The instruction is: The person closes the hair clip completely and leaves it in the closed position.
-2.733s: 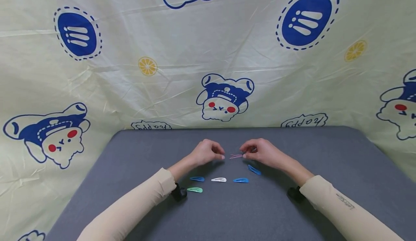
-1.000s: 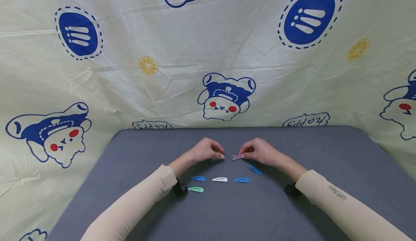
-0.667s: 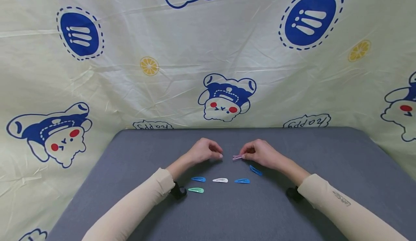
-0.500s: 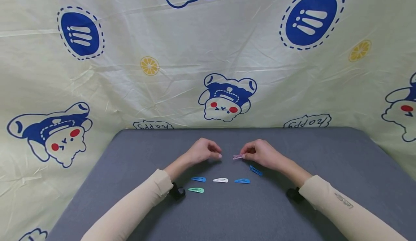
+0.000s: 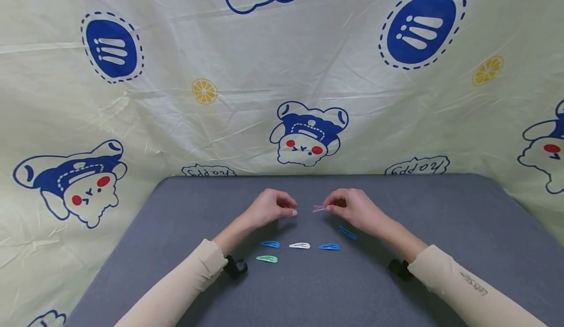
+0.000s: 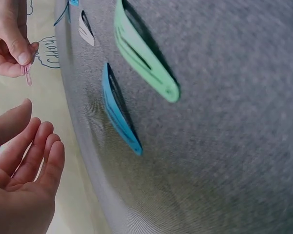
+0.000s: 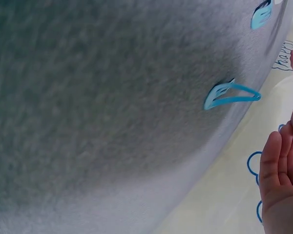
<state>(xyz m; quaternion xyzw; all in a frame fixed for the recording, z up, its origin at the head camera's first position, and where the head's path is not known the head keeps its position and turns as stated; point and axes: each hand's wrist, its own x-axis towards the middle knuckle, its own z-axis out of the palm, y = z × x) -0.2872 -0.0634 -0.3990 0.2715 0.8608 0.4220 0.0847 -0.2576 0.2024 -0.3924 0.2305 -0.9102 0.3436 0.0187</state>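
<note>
Between thumb and fingers my right hand (image 5: 354,210) pinches a pink snap hair clip (image 5: 319,208), held over the table with its two arms spread apart. To its left, my left hand (image 5: 270,208) hovers with relaxed fingers; the left wrist view shows nothing in the left palm (image 6: 24,195). Below the right hand lies a blue snap clip (image 7: 229,95) with its arms sprung apart. Nearer me a row holds a blue clip (image 5: 270,244), a white clip (image 5: 299,245) and another blue clip (image 5: 329,246). A green clip (image 5: 267,258) sits in front of the row's left end.
All the loose clips lie on a dark grey cloth-covered table (image 5: 299,292). A pale printed curtain (image 5: 246,131) hangs behind the table's far edge. Dark camera straps circle both wrists, the left strap (image 5: 235,267) close to the green clip.
My left hand has drifted left, away from the pink clip. My right hand has risen slightly with the pink clip still pinched. The clips on the table stay put.
</note>
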